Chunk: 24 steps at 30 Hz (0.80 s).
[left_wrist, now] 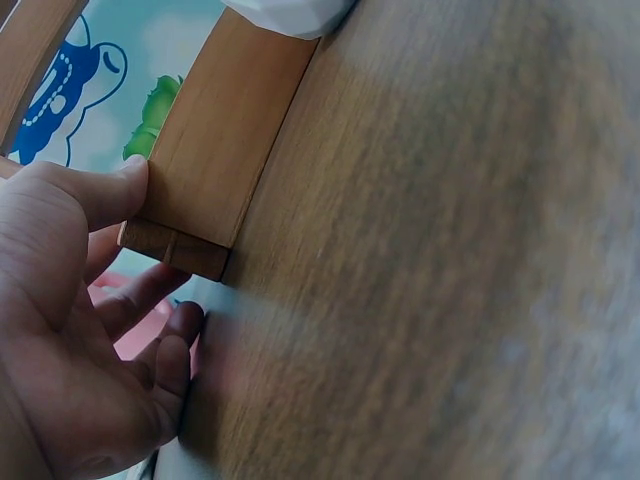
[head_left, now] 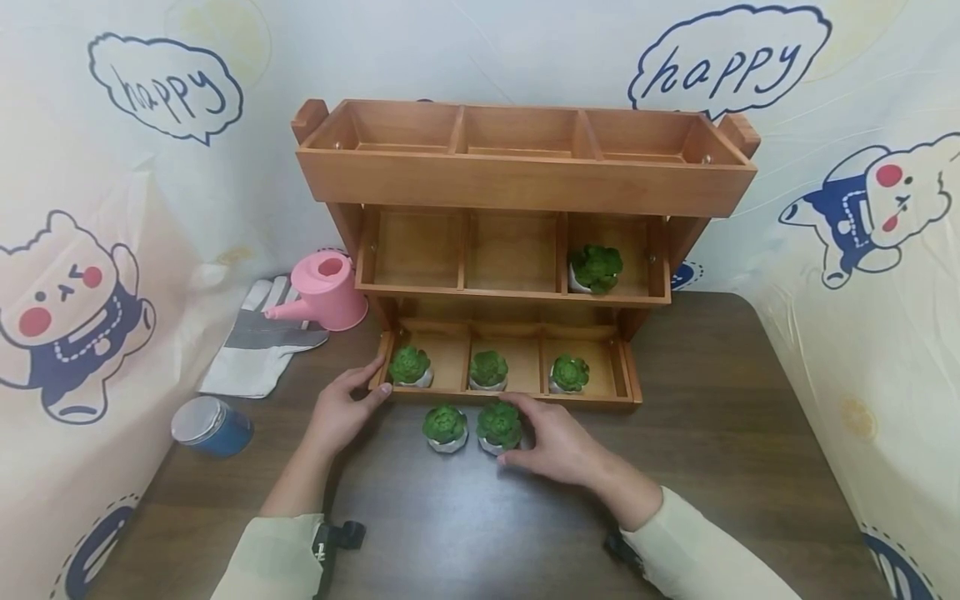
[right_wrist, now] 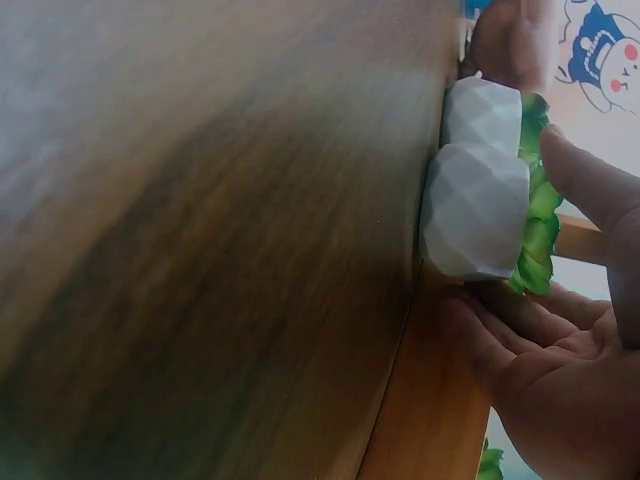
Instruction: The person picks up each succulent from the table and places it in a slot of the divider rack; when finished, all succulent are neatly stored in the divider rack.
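Note:
Two small potted succulents stand side by side on the table before a tiered wooden planter rack [head_left: 525,183]. My right hand [head_left: 564,446] curves round the right-hand succulent [head_left: 498,425], thumb on its near side and fingers on its far side. Its white faceted pot [right_wrist: 476,212] shows in the right wrist view. The left succulent [head_left: 445,427] is just beside it. My left hand [head_left: 343,412] holds the left front corner of the rack's bottom tray [left_wrist: 225,130], thumb on the front board and fingers round the end.
Bottom-tray succulents stand in the left [head_left: 409,365], middle [head_left: 488,368] and right [head_left: 569,372] compartments. Another succulent [head_left: 596,268] sits in the middle tier's right compartment. To the left are a pink watering can [head_left: 330,292], grey-white gloves [head_left: 251,342] and a blue jar [head_left: 213,427].

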Each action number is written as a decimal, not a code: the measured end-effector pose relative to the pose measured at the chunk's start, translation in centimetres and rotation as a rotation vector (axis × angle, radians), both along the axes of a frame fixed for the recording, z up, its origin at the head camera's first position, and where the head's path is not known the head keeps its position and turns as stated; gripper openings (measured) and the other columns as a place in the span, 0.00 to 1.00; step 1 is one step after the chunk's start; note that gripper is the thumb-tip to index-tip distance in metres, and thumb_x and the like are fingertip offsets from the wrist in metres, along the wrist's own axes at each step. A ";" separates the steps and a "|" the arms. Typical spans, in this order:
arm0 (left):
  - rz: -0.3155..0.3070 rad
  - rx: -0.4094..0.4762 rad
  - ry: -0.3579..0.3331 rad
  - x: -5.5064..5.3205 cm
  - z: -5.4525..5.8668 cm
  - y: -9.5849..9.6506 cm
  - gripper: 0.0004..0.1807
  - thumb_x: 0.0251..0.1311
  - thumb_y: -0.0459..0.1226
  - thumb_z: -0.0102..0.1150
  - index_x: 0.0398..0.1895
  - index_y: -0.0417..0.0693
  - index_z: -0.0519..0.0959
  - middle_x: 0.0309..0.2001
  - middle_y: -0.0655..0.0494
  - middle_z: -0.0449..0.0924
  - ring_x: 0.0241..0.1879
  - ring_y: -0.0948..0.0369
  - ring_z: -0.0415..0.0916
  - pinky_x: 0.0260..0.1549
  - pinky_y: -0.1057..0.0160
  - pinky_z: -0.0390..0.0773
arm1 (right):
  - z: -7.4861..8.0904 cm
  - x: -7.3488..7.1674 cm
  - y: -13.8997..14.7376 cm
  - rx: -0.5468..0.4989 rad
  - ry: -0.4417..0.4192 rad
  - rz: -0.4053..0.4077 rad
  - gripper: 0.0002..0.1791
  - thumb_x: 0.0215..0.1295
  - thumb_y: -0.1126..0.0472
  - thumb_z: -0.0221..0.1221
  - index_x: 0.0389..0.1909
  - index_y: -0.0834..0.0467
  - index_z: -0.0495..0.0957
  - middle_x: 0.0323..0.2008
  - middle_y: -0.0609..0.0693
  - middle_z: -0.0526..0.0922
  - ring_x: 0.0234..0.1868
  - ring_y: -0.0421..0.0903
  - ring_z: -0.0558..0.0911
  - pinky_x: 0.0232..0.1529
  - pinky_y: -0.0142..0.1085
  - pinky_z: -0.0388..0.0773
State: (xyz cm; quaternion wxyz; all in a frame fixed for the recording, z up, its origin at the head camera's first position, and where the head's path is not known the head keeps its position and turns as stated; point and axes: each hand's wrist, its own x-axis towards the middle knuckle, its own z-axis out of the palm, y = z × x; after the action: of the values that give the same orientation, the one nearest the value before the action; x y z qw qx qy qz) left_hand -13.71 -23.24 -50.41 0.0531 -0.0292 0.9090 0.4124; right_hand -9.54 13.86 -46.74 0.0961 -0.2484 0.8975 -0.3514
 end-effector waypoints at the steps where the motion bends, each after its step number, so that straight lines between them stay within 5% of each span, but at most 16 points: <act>1: 0.000 0.000 0.000 0.0 0.0 0.0 0.36 0.67 0.61 0.62 0.77 0.68 0.69 0.72 0.44 0.71 0.70 0.41 0.68 0.67 0.31 0.65 | 0.0 0.0 -0.1 0.006 -0.002 -0.002 0.50 0.53 0.47 0.79 0.75 0.53 0.67 0.59 0.55 0.84 0.57 0.50 0.84 0.61 0.46 0.79; 24: 0.001 0.011 -0.004 0.0 0.1 0.0 0.37 0.67 0.62 0.62 0.77 0.68 0.69 0.73 0.43 0.69 0.72 0.40 0.66 0.67 0.30 0.63 | -0.5 -0.8 -1.6 0.054 -0.035 -0.014 0.48 0.53 0.51 0.79 0.74 0.52 0.69 0.61 0.54 0.83 0.56 0.48 0.84 0.59 0.45 0.80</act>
State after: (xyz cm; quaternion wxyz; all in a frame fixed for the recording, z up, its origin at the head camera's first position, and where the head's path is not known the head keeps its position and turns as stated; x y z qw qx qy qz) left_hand -13.66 -23.25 -50.34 0.0549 -0.0303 0.9067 0.4171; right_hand -10.36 12.23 -47.27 0.1161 -0.2332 0.9066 -0.3320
